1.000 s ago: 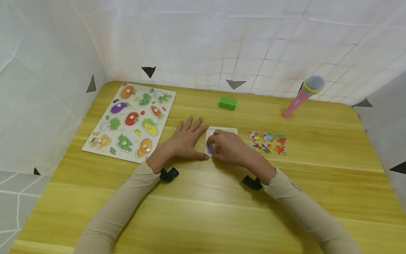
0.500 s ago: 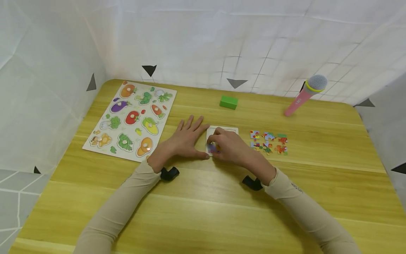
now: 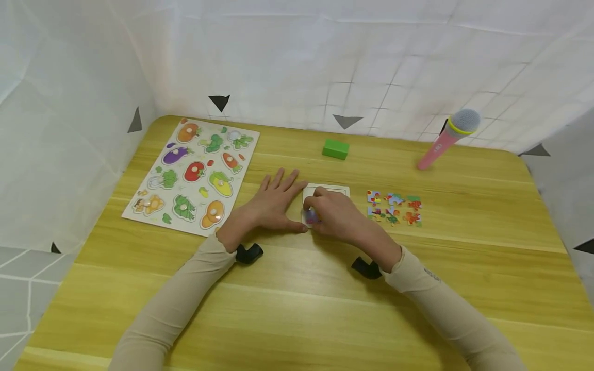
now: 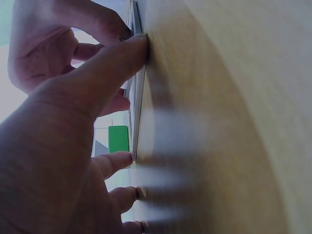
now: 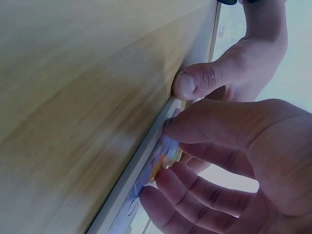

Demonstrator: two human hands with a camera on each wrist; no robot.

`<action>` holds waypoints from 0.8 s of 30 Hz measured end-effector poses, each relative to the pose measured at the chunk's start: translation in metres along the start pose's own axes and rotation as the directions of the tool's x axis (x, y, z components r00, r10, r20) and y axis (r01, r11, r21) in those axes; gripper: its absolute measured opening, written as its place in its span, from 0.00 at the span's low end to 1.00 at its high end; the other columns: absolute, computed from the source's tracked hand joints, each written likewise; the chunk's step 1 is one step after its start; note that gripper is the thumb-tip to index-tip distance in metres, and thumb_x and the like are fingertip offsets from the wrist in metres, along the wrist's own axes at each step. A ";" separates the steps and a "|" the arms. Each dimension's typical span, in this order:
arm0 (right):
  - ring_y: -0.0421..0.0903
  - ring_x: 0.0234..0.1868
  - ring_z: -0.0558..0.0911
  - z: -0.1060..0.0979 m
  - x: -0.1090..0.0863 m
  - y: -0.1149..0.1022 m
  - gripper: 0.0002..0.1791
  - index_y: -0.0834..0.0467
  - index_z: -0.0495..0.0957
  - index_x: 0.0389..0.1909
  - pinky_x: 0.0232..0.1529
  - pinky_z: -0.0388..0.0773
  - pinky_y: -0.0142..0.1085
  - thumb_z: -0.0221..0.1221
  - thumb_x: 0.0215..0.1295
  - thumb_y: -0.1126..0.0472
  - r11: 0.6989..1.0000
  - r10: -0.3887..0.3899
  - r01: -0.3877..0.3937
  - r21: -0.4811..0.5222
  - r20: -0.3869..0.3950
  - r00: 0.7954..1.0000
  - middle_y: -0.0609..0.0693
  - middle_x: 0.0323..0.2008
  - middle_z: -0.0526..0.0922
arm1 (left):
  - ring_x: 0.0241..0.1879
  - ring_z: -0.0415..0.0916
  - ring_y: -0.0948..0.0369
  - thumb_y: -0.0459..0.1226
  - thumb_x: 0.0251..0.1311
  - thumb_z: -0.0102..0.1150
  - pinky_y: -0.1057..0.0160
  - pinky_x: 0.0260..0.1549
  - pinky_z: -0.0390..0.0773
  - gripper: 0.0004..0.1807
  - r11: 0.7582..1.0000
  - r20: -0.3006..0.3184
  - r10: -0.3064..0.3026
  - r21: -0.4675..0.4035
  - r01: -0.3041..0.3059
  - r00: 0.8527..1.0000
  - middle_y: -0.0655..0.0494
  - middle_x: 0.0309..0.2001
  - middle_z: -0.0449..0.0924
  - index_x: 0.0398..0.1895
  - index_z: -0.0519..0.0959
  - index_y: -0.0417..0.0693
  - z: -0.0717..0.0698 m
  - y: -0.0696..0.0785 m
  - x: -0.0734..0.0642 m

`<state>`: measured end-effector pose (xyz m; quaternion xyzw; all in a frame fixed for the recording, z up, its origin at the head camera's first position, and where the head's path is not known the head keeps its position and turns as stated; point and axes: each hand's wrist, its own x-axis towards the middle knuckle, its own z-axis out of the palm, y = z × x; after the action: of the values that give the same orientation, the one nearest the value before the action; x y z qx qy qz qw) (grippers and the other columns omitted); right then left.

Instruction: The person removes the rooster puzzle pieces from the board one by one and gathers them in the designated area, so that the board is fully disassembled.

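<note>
From the head cam, the left hand (image 3: 275,207) lay spread flat on the surface (image 3: 287,309), thumb and index finger reaching the two left corners of a small pale puzzle tray (image 3: 331,187). Probably bracing, so the tray wouldn't skate around. The right hand (image 3: 337,212) was bent over the tray and hid most of its inside, with a few inlaid pieces (image 3: 312,216) peeking out at the near left corner. Loose puzzle pieces (image 3: 392,216) sat in two short rows just right of the tray, likely so each one was easy to see and reach with that hand. The vegetable board (image 3: 190,188) off to the left, plus the green block (image 3: 335,149) and pink microphone (image 3: 438,148) at the back, seemed parked out of the way.

Left wrist cam got what the top-down one couldn't: the tray edge-on, pretty thin, with the left thumb tip right at its near edge and the index fingertip on the far corner. The green block showed up here, the loose puzzle pieces didn't.

Right wrist cam looked in under the right hand: thumb tip and bent fingertips over blue, purple and orange bits inside the rim. Couldn't tell whether it was pinching one or just pressing.
</note>
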<state>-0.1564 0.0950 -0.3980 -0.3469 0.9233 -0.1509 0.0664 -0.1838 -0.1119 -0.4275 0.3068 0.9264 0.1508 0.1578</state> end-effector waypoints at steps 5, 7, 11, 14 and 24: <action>0.49 0.31 0.78 -0.001 0.003 -0.001 0.18 0.58 0.83 0.44 0.34 0.80 0.43 0.74 0.52 0.59 1.000 0.008 -0.007 -0.015 0.024 1.000 0.52 0.37 0.77 | 0.77 0.24 0.43 0.69 0.54 0.61 0.38 0.71 0.32 0.59 1.000 -0.004 0.003 -0.001 -0.003 1.000 0.49 0.81 0.30 0.82 0.46 0.56 0.000 0.000 0.001; 0.48 0.31 0.78 -0.002 0.004 -0.001 0.18 0.59 0.82 0.43 0.33 0.80 0.42 0.75 0.52 0.59 1.000 0.009 -0.009 -0.019 0.035 0.999 0.52 0.37 0.77 | 0.77 0.24 0.43 0.69 0.54 0.61 0.38 0.71 0.32 0.59 1.000 -0.005 0.006 -0.001 -0.006 1.000 0.48 0.81 0.30 0.82 0.46 0.56 0.000 0.000 0.000; 0.47 0.30 0.77 -0.003 0.005 -0.001 0.19 0.59 0.82 0.42 0.32 0.79 0.42 0.75 0.52 0.58 1.000 0.009 -0.008 -0.024 0.040 0.999 0.52 0.37 0.77 | 0.77 0.24 0.43 0.69 0.53 0.61 0.38 0.71 0.31 0.59 1.000 -0.003 0.004 -0.001 -0.004 1.000 0.49 0.81 0.30 0.82 0.46 0.56 0.000 0.000 0.000; 0.47 0.29 0.76 -0.003 0.005 -0.001 0.19 0.59 0.81 0.42 0.30 0.78 0.42 0.75 0.51 0.58 1.000 0.007 -0.006 -0.027 0.026 1.000 0.52 0.36 0.77 | 0.77 0.23 0.43 0.70 0.52 0.62 0.38 0.71 0.31 0.60 1.000 0.000 -0.002 -0.004 0.002 1.000 0.49 0.81 0.30 0.82 0.46 0.56 0.000 0.000 0.000; 0.45 0.27 0.74 -0.003 0.001 0.000 0.17 0.59 0.81 0.41 0.28 0.75 0.40 0.74 0.52 0.59 1.000 -0.006 0.007 0.018 -0.026 1.000 0.50 0.35 0.75 | 0.77 0.23 0.44 0.70 0.52 0.61 0.39 0.71 0.30 0.60 1.000 0.003 -0.006 -0.008 0.006 1.000 0.49 0.81 0.30 0.82 0.46 0.57 0.000 -0.001 0.001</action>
<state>-0.1584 0.0950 -0.3952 -0.3472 0.9215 -0.1641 0.0572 -0.1846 -0.1121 -0.4278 0.3035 0.9266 0.1534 0.1606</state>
